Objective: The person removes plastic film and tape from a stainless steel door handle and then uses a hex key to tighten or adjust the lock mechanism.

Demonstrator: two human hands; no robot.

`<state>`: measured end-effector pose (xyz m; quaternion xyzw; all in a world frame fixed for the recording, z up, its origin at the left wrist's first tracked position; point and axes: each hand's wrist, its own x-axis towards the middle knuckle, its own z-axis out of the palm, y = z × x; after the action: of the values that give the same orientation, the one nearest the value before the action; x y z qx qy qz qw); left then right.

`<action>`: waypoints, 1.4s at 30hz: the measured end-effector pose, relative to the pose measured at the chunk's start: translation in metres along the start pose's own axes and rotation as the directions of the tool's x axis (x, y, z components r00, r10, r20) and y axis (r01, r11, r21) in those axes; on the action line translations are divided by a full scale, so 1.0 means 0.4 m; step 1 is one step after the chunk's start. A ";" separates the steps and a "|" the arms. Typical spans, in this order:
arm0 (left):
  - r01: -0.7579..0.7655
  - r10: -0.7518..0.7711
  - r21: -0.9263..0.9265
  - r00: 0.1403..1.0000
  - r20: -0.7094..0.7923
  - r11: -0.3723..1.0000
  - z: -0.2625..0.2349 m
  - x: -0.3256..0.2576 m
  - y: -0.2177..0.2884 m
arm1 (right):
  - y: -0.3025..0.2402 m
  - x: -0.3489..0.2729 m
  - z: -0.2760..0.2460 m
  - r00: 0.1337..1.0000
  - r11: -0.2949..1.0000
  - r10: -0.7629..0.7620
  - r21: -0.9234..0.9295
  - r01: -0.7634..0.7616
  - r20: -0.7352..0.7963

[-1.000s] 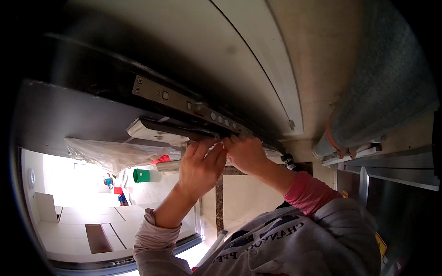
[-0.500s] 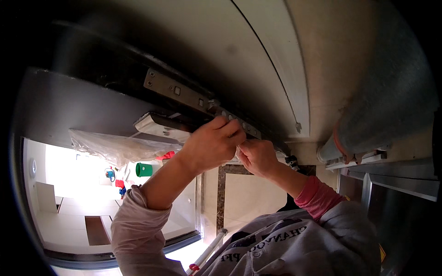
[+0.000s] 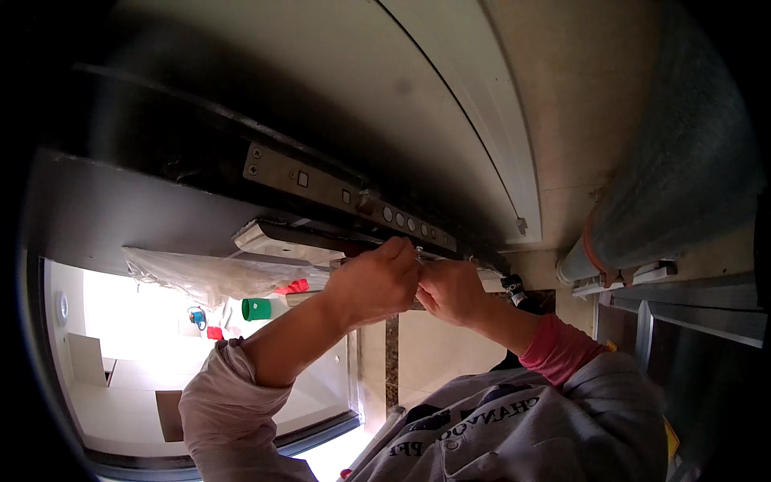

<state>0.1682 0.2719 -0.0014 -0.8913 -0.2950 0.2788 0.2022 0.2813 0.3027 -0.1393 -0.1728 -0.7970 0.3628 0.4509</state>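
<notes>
My left hand [image 3: 373,283] and my right hand [image 3: 452,291] meet just below a long metal lock plate [image 3: 324,190] set in the edge of a dark door [image 3: 136,189]. Both hands are closed, fingertips pinched together. Whatever they pinch is hidden or too small to make out. Square openings, screws and a row of round bolt ends [image 3: 400,220] show along the plate. Behind my left hand, a long handle plate [image 3: 281,244] with a pale face juts from the door.
Clear plastic film [image 3: 201,273] hangs from the door's face. A green bucket [image 3: 257,309] stands in the bright room beyond. At the right is a thick grey pipe [image 3: 658,177] with a reddish clamp [image 3: 593,245]. A pale panel [image 3: 401,84] lies across the top.
Both hands have drawn down a little from the lock plate, uncovering its round bolt ends. They stay pinched together. The whole view has shifted slightly.
</notes>
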 end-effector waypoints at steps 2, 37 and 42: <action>-0.050 0.042 0.129 0.997 0.062 0.990 -0.013 -0.003 0.007 | -0.008 0.001 -0.005 1.000 1.000 0.000 -0.007 0.000 0.017; 0.230 -0.243 -0.080 0.929 -0.277 0.970 -0.026 -0.044 0.026 | -0.022 0.002 0.105 0.849 0.933 0.212 0.358 -0.029 -0.484; 0.291 -0.303 -0.083 0.913 -0.272 0.953 -0.023 -0.008 0.000 | -0.006 -0.019 0.110 0.855 0.897 0.261 0.439 -0.044 -0.448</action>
<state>0.1717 0.2681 0.0069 -0.8705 -0.4008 0.1090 0.2639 0.2485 0.2778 -0.1564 -0.2249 -0.5423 0.5015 0.6354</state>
